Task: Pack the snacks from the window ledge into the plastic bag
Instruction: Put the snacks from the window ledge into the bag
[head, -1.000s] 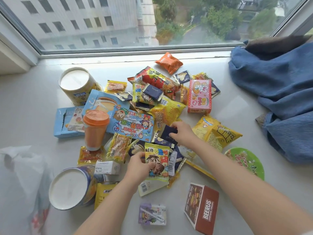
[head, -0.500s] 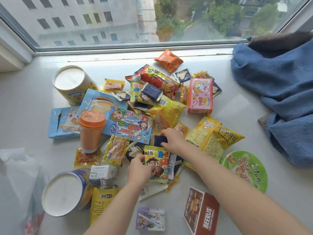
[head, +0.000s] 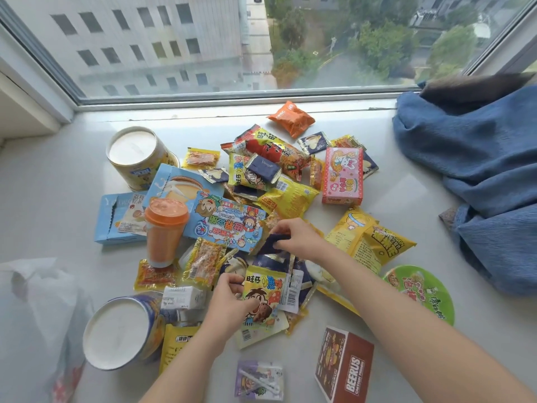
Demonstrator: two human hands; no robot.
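A heap of snack packets lies on the white window ledge (head: 58, 181). My left hand (head: 229, 303) pinches the left edge of a yellow cartoon-face packet (head: 268, 289) at the heap's near side. My right hand (head: 296, 237) grips a small dark blue packet (head: 274, 242) just beyond it. A translucent white plastic bag (head: 37, 309) lies crumpled at the near left. Two round tins stand out: a cream tin (head: 135, 155) at the back left and a blue tin (head: 122, 330) at the near left. An orange cup (head: 165, 231) is upright between them.
A blue cloth (head: 479, 175) is bunched on the ledge's right side. A green round lid (head: 421, 292), a brown BEERUS box (head: 344, 365) and a small purple packet (head: 258, 379) lie near me. The window frame (head: 232, 97) bounds the far edge.
My left hand has shifted slightly onto the yellow cartoon packet's edge. My right hand has stayed on the dark blue packet, lifting it a little. The view has tilted slightly.
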